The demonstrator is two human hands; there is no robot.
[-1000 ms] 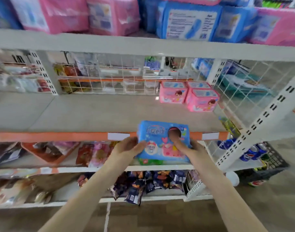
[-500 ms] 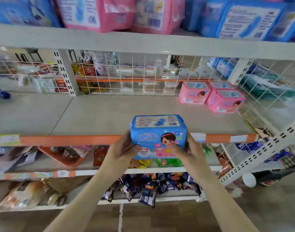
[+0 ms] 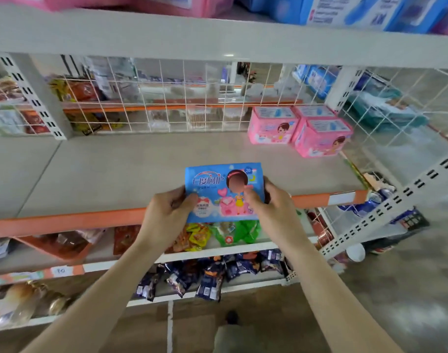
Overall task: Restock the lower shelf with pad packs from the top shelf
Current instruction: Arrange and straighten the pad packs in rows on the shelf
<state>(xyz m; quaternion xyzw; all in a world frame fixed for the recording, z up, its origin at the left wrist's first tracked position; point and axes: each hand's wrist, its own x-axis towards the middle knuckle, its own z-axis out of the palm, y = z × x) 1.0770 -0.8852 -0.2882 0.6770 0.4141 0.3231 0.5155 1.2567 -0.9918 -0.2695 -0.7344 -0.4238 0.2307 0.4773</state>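
Currently both hands hold one blue pack [image 3: 224,192] over the front lip [image 3: 65,221] of the lower shelf [image 3: 111,169], roughly 6 o'clock of the shelf deck. Left hand [image 3: 166,215] clamps the pack's left edge, thumb on the printed face; right hand [image 3: 271,202] clamps the right edge, thumb also on front. Pack is tilted face-up toward the camera, not yet resting on the deck as far as I can tell.

Three pink packs [image 3: 299,131] sit at 2 o'clock, back right corner. More stock on the top shelf [image 3: 217,39] at 12 o'clock.

Risks from here:
- Pack is soft film — a squeeze from both sides could buckle it, so it may not stand square when released.
- Setting it too near the orange lip leaves it overhanging; it could tip off onto the snack shelf [image 3: 217,248] below.
- Sliding it toward 2 o'clock too hard could knock the pink packs against the wire mesh [image 3: 166,98].
- Deck looks smooth — an upright pack may topple backward with nothing behind it.
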